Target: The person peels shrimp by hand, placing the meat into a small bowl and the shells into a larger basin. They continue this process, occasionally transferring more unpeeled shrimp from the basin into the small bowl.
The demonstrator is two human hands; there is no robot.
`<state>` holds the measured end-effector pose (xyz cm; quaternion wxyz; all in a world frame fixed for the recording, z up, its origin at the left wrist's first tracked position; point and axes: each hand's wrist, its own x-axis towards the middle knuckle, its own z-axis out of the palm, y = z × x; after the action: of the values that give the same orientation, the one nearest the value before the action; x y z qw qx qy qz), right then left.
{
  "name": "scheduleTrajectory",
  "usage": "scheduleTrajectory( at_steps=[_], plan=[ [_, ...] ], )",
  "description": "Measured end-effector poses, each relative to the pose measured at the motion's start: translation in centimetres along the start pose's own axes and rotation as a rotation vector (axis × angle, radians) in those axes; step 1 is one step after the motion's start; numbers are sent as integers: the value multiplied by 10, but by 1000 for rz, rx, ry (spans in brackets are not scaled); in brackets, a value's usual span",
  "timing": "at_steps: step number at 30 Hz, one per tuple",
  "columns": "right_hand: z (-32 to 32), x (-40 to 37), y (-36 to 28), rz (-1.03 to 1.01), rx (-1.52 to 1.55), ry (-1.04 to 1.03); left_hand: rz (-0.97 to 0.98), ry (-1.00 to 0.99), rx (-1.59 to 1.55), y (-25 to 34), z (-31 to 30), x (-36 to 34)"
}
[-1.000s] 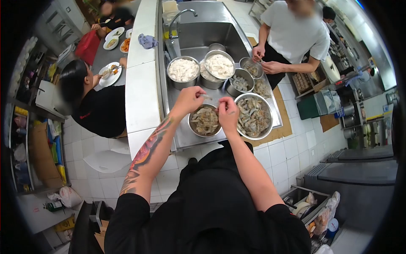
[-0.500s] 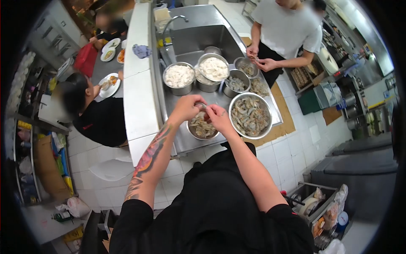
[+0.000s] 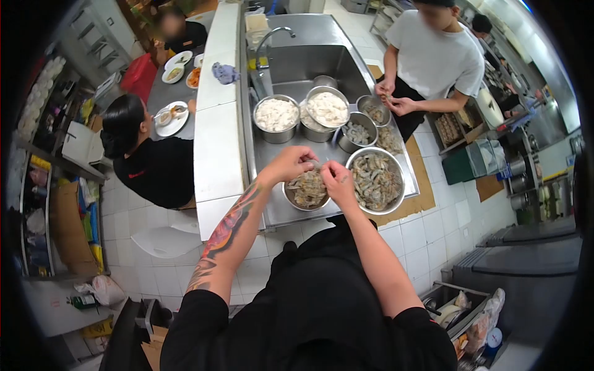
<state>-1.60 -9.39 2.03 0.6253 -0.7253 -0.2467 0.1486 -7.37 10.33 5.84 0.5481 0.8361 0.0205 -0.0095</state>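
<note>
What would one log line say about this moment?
left hand: pinches shrimp | right hand: pinches same shrimp | below: small bowl of shrimp | beside: big bowl | surface: steel counter

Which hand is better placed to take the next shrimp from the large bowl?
Probably the right. The right hand is next to the large bowl of shrimp; the left hand is farther away, on the other side of the small bowl.

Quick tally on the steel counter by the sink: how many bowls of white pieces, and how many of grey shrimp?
Bowls of white pieces: 2
Bowls of grey shrimp: 4
Total: 6
</note>
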Motion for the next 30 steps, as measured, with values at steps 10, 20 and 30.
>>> scheduleTrajectory(
  at_steps=[10, 20, 30],
  plan=[
    [6, -21, -3, -164, -131, 199, 9, -49, 6, 1, 6, 1],
    [9, -19, 11, -90, -63, 247, -16, 1, -3, -6, 13, 6],
    [-7, -12, 3, -72, 99, 346, -105, 246, -256, -5, -20, 5]
  ],
)
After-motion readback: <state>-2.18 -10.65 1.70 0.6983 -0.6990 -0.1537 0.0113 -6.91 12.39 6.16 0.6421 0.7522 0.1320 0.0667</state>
